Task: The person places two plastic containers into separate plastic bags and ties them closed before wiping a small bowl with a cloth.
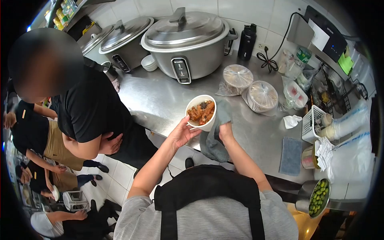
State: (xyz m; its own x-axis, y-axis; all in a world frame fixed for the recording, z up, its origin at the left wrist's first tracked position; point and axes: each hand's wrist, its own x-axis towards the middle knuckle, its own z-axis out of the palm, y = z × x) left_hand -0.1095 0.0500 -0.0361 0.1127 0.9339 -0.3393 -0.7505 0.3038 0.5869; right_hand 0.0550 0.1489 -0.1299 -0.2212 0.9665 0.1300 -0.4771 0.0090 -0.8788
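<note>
A white bowl (207, 125) of food, brown glazed pieces (200, 113) with a dark topping, is tilted toward me above the counter's front edge. My left hand (185, 133) grips the bowl from its left side, thumb near the rim. In my right hand (226, 133) is a grey-green cloth (216, 146), bunched in the fingers. The cloth lies against the bowl's right side and hangs down past the counter edge. Part of the right hand's fingers is hidden by the cloth.
Large rice cookers (184, 34) line the back of the steel counter (160, 94). Two bagged stacks of round containers (261, 97) stand to the right, near a folded blue cloth (291, 156) and a white basket (312, 130). A pot of green citrus (319, 198) sits lower right. A co-worker (94, 92) stands close left.
</note>
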